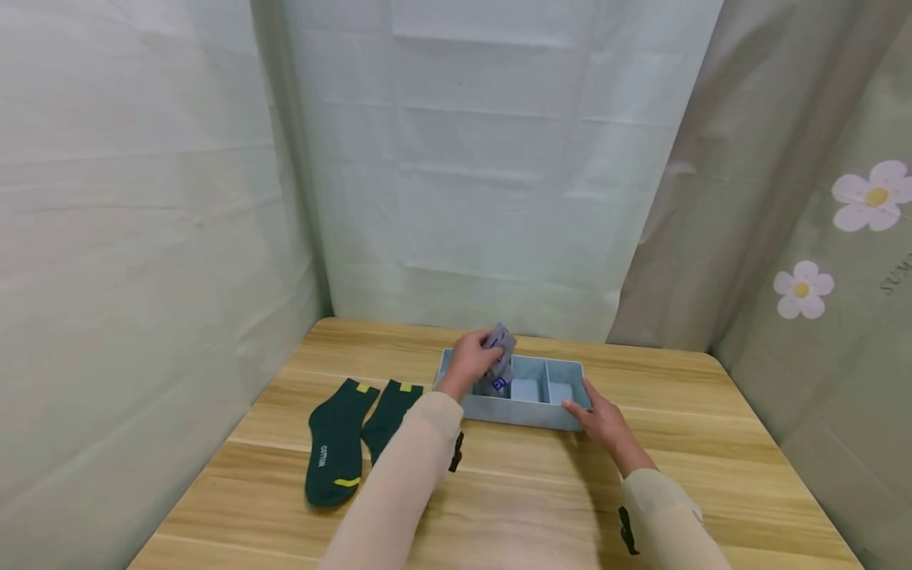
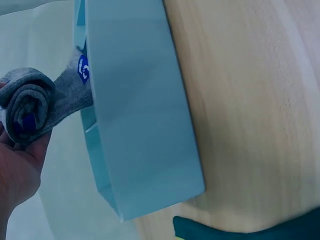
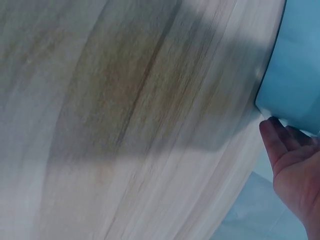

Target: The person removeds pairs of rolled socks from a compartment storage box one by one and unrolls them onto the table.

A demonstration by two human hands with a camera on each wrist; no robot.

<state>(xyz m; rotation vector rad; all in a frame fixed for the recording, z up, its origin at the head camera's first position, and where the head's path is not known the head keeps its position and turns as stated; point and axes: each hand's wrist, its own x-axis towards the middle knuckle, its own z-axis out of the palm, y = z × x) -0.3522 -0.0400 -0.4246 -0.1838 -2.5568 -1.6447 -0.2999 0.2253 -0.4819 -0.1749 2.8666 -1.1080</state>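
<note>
My left hand (image 1: 472,362) pinches a partly rolled pair of grey socks (image 1: 502,342) over a light blue divided storage box (image 1: 523,411). In the left wrist view the rolled end of the grey socks (image 2: 31,95) sits in the fingers of my left hand (image 2: 20,172). A loose length with a blue-and-white label hangs down from the roll into the box. My right hand (image 1: 602,419) holds the box at its right end, thumb on the front. In the right wrist view, its fingers (image 3: 274,140) touch the end of the box (image 3: 295,70).
Two dark green socks with yellow patches lie left of the box: one sock (image 1: 335,443) flat in full view, the other sock (image 1: 388,416) partly behind my left sleeve. The wooden table (image 1: 520,507) is bounded by pale curtains (image 1: 470,198) at the back and sides.
</note>
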